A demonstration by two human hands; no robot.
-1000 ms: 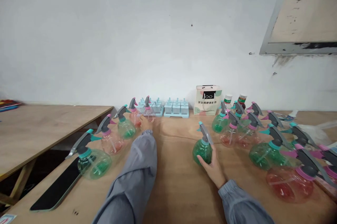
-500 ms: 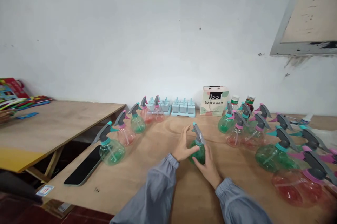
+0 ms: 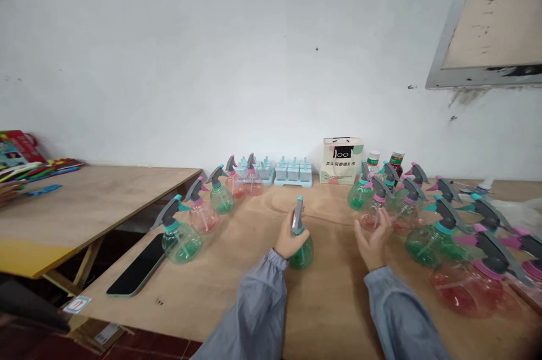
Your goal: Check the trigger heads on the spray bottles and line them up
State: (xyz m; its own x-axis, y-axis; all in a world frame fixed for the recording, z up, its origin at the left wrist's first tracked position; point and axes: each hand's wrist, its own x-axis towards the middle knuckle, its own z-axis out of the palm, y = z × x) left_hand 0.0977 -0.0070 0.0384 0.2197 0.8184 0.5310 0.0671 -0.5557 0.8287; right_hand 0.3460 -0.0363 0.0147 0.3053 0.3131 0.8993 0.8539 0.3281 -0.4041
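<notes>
My left hand (image 3: 288, 237) is wrapped round the neck of a green spray bottle (image 3: 303, 253) with a grey trigger head and a turquoise nozzle, upright in the middle of the table. My right hand (image 3: 373, 238) is apart from that bottle, its fingers spread and holding nothing. Just beyond it stands a pink spray bottle (image 3: 369, 219). Several more green and pink bottles crowd the right side, among them a large green one (image 3: 425, 247) and a pink one (image 3: 459, 289) close to my right sleeve.
On the left stand more spray bottles, the nearest green (image 3: 182, 244), beside a phone (image 3: 138, 270). Light blue popsicle moulds (image 3: 294, 174), a paper bag (image 3: 341, 162) and capped bottles (image 3: 397, 163) line the wall. Another table (image 3: 105, 193) adjoins at left, with a person's hand at its edge.
My right hand has let go of the green spray bottle and moved right, opening. My left hand has closed round its neck, and the bottle sits slightly further left in view.
</notes>
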